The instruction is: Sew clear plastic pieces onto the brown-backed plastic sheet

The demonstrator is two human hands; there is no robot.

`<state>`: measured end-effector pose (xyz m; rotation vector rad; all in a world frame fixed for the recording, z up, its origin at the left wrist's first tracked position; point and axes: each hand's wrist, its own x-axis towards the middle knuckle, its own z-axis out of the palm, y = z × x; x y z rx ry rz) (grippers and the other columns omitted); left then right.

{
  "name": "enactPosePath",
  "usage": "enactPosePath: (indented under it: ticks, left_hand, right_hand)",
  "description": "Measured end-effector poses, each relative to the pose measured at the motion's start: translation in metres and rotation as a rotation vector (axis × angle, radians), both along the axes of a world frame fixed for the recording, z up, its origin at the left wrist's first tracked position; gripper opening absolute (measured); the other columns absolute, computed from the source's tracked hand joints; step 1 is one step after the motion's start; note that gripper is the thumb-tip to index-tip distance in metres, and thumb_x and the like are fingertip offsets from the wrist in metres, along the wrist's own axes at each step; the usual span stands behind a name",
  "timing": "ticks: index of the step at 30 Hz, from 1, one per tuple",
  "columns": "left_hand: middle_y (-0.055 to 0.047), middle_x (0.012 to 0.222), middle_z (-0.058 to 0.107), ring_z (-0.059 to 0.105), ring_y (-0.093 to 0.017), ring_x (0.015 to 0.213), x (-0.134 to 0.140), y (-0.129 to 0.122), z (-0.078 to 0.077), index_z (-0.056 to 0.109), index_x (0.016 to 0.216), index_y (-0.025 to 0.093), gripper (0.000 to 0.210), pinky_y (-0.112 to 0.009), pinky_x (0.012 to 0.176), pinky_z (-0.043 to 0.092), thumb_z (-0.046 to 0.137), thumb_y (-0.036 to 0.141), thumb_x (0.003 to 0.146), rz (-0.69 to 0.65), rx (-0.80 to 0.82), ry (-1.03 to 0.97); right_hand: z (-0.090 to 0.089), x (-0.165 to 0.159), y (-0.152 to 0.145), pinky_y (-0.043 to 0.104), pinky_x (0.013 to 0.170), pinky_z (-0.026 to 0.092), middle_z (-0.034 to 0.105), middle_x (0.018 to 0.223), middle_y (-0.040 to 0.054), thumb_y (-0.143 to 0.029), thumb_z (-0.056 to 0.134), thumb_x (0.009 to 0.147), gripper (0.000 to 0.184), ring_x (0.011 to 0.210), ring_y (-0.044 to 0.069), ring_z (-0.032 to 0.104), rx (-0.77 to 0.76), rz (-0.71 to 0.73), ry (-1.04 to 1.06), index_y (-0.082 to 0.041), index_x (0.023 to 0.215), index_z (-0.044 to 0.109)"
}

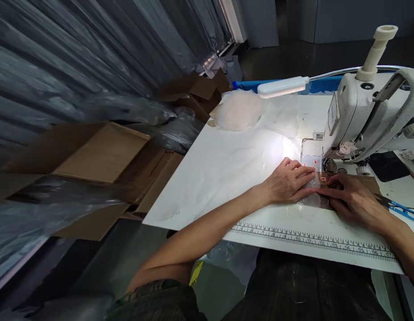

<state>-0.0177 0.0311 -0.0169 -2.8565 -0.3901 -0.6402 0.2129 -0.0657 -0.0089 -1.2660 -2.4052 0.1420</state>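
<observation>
My left hand point(292, 180) lies flat, fingers stretched out, on a thin translucent sheet point(310, 199) beside the needle area of a white sewing machine point(347, 111). My right hand point(356, 200) rests just right of it, with its index finger reaching to my left thumb and the fingers apart. Between the hands, a brown piece point(324, 203) shows at the sheet's right edge. Small red marks are visible near the presser foot. The right fingertips' exact hold on the material is hard to make out.
Blue-handled scissors point(406, 211) and a dark flat object point(388, 166) lie to the right. A white lamp point(283, 87) hangs over pale, sheer round pieces point(240, 110) at the back. A printed ruler point(307, 241) runs along the table's front edge. Open cardboard boxes point(101, 154) stand left.
</observation>
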Motion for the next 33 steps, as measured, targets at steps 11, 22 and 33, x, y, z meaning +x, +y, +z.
enactPosePath:
  ticks: [11,22,33]
  left_hand:
    - [-0.012,0.132,0.06,0.053,-0.025,0.094,0.006,-0.007,0.011,0.057,0.127,0.013,0.055,-0.038,0.075,0.037,0.025,0.051,0.104,0.094,-0.032,0.225]
    - [-0.012,0.142,0.054,0.052,-0.027,0.102,0.017,0.008,0.017,0.056,0.132,0.015,0.052,-0.04,0.08,0.037,0.028,0.048,0.104,0.05,-0.138,0.257]
    - [-0.012,0.14,0.056,0.054,-0.028,0.103,0.018,0.009,0.016,0.056,0.131,0.013,0.05,-0.043,0.084,0.034,0.029,0.045,0.104,0.077,-0.155,0.22]
  right_hand:
    - [0.0,0.0,0.001,0.039,0.08,0.056,0.06,0.103,0.0109,-0.019,0.049,0.093,0.035,0.091,0.022,0.06,-0.027,-0.018,0.027,-0.028,0.116,0.072]
    - [0.002,0.002,0.002,0.036,0.08,0.058,0.059,0.103,0.0105,-0.02,0.046,0.094,0.036,0.093,0.021,0.063,-0.088,-0.075,0.092,-0.026,0.119,0.071]
    - [-0.001,0.002,0.005,0.036,0.077,0.06,0.063,0.104,0.0099,-0.019,0.047,0.092,0.037,0.093,0.021,0.065,-0.124,-0.11,0.154,-0.027,0.12,0.07]
